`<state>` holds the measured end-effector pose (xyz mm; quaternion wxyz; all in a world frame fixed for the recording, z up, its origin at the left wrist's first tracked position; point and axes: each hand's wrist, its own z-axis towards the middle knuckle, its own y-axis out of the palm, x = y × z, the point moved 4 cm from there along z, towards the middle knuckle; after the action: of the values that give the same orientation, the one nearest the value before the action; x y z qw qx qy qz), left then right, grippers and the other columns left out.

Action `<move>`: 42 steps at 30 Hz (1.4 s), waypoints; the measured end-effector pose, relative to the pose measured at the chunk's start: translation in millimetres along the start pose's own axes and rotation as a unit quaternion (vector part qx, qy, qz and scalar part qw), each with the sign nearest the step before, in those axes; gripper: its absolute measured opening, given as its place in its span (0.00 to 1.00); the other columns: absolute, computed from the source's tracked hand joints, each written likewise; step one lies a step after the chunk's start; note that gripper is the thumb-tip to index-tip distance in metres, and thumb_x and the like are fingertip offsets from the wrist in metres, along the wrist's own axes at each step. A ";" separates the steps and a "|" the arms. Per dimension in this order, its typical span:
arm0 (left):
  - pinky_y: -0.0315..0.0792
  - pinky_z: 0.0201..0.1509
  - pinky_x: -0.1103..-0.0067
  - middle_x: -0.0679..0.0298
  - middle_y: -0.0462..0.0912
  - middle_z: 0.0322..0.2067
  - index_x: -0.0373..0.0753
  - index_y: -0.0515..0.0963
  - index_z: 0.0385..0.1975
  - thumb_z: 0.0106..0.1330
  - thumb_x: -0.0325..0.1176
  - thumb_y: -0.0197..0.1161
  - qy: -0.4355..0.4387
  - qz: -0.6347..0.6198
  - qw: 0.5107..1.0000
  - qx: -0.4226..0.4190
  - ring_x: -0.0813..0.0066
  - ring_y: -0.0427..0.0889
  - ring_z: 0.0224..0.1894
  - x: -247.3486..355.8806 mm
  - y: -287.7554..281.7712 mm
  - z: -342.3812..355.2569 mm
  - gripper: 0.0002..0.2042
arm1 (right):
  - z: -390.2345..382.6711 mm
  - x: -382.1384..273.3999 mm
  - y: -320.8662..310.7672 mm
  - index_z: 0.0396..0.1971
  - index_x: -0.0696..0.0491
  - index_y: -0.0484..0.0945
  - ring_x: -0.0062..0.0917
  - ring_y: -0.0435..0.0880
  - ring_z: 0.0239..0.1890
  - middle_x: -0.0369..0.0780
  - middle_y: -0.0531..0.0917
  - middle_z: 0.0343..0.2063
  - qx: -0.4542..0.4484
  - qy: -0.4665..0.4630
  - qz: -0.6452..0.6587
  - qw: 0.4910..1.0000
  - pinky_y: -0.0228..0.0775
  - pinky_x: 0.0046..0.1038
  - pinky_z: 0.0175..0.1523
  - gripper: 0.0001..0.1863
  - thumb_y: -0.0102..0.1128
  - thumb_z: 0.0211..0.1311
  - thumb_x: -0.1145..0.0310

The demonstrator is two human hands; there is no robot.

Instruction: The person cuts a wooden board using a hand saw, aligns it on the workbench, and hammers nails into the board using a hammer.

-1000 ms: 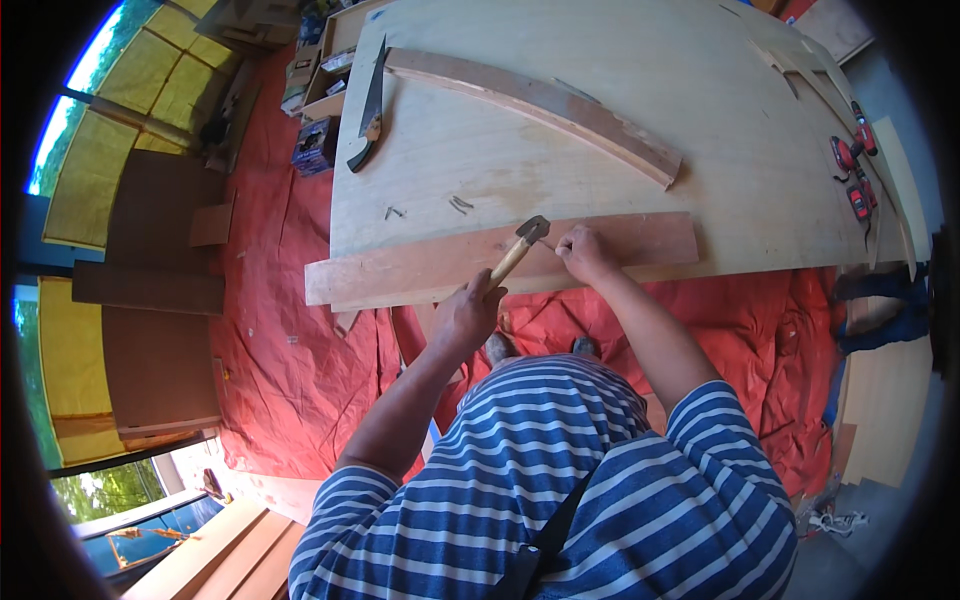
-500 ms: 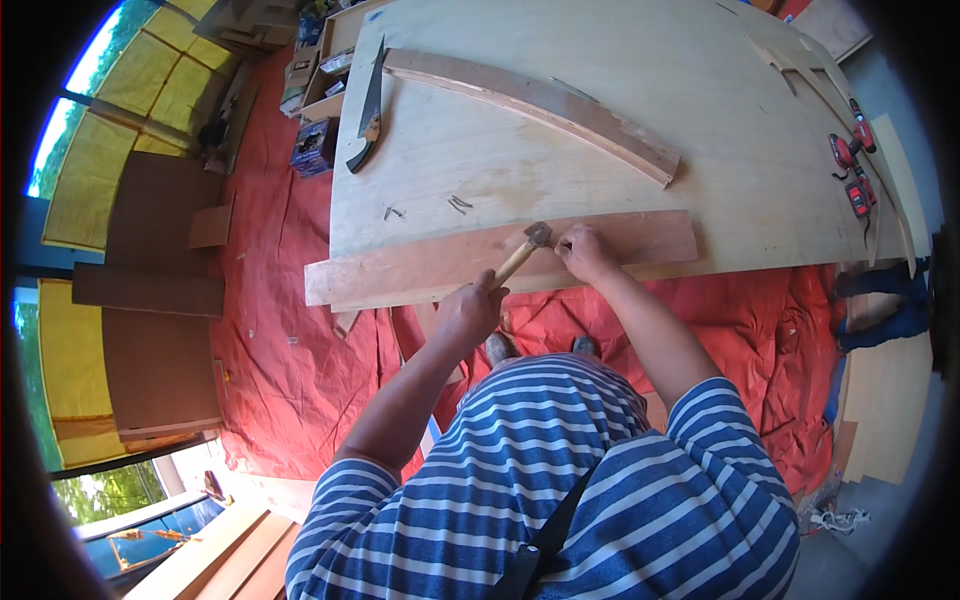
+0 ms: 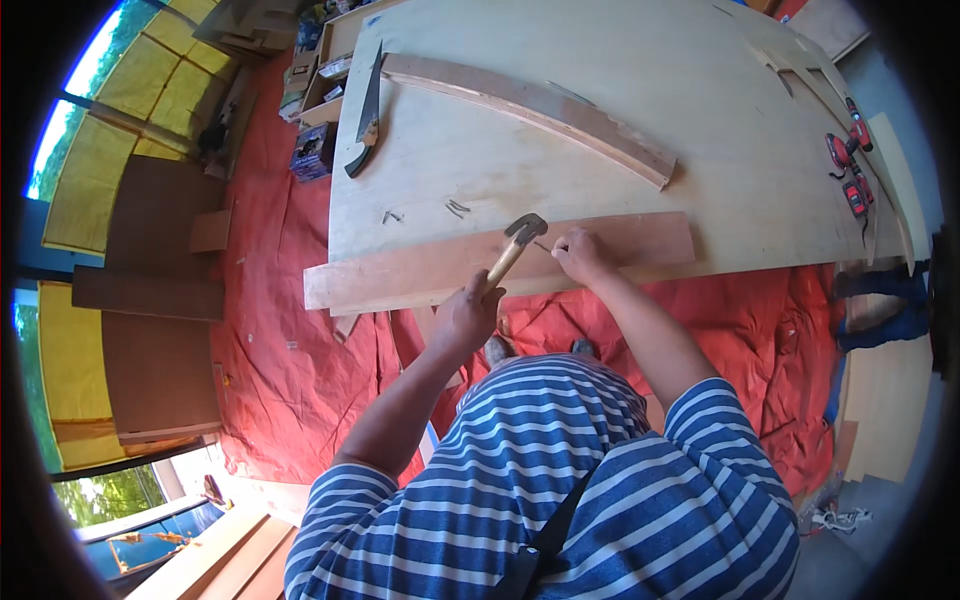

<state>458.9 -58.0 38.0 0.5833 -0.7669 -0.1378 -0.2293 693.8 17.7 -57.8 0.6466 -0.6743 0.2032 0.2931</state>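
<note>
My left hand point(image 3: 470, 310) is wrapped round the wooden handle of a claw hammer point(image 3: 507, 262). The hammer's dark metal head is raised over a long reddish wooden board point(image 3: 430, 255), which lies along the near edge of the table. To the right of the head, my right hand point(image 3: 580, 254) is pinched on a thin nail point(image 3: 542, 246) at the board. Only a short piece of the nail shows beside the fingertips. Loose nails point(image 3: 457, 208) lie on the table just beyond the board, with a few more pieces farther left.
A pale plywood table point(image 3: 600, 60) carries a handsaw point(image 3: 370, 115) at its left and a longer wooden beam point(image 3: 530, 112) slanting across. Red power tools point(image 3: 850, 170) sit at the right edge. Red sheeting point(image 3: 290, 330) covers the floor. Another person's legs point(image 3: 885, 305) show at far right.
The hammer head has lifted and tilted away from the board, slightly to the left. The nail beside my right fingertips now shows. My right hand has barely moved.
</note>
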 end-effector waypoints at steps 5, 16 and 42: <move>0.75 0.41 0.53 0.41 0.84 0.34 0.39 0.73 0.54 0.73 0.45 0.56 -0.019 -0.001 1.000 -0.020 0.39 0.83 0.39 -17.9 16.1 3.4 0.19 | -2.6 -4.2 3.5 0.24 0.53 0.85 0.45 0.84 0.40 0.49 0.84 0.35 -0.022 -0.006 0.003 1.000 0.77 0.42 0.47 0.05 0.65 0.54 0.68; 0.75 0.41 0.57 0.44 0.84 0.33 0.38 0.75 0.54 0.73 0.47 0.56 -0.151 -0.140 0.978 0.043 0.43 0.84 0.38 -34.4 -58.7 -6.2 0.20 | 5.6 -22.6 15.1 0.28 0.55 0.83 0.45 0.83 0.40 0.49 0.83 0.34 -0.011 -0.018 -0.090 0.996 0.77 0.42 0.47 0.06 0.61 0.57 0.69; 0.73 0.42 0.53 0.41 0.83 0.34 0.36 0.71 0.54 0.74 0.47 0.54 -0.058 -0.070 0.996 0.005 0.38 0.82 0.40 -17.7 -51.1 -2.9 0.20 | 11.2 2.2 6.4 0.33 0.55 0.84 0.39 0.85 0.40 0.45 0.87 0.35 0.154 -0.061 0.124 0.978 0.77 0.37 0.48 0.06 0.65 0.61 0.68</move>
<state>418.7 -45.4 72.1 0.5606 -0.7645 -0.2257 -0.2243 689.8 28.5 -64.0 0.7127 -0.5169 0.2879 0.3768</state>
